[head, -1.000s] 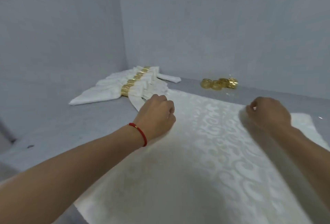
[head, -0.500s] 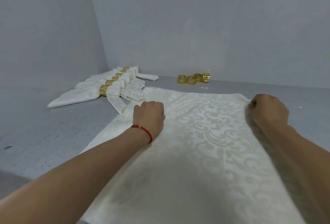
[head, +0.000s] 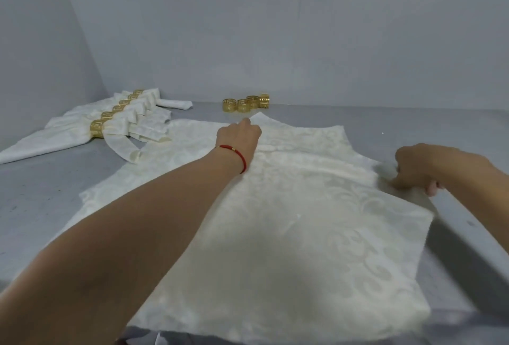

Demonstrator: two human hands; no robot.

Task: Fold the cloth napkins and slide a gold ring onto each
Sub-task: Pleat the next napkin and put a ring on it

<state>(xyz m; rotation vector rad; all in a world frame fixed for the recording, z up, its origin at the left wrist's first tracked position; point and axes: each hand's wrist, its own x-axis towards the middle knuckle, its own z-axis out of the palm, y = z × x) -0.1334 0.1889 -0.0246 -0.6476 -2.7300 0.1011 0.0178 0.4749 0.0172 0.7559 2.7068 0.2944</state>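
Rings (head: 246, 103) loose on table (head: 55, 185); hands grip napkin (head: 303, 220).

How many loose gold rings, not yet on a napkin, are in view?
4, clustered by the back wall beyond the flat napkin: ring, ring, ring and ring, which is partly hidden; more may sit behind.

Your light is soft, even and fairly cool, with no glare on the grey table (head: 41, 193). A broad, diffuse shadow lies on the napkin (head: 289, 234) toward 6 o'clock, and a darker one under your right forearm at 4 o'clock. Edges bow from the wide lens. The near forearms look soft; detail is smeared throughout.
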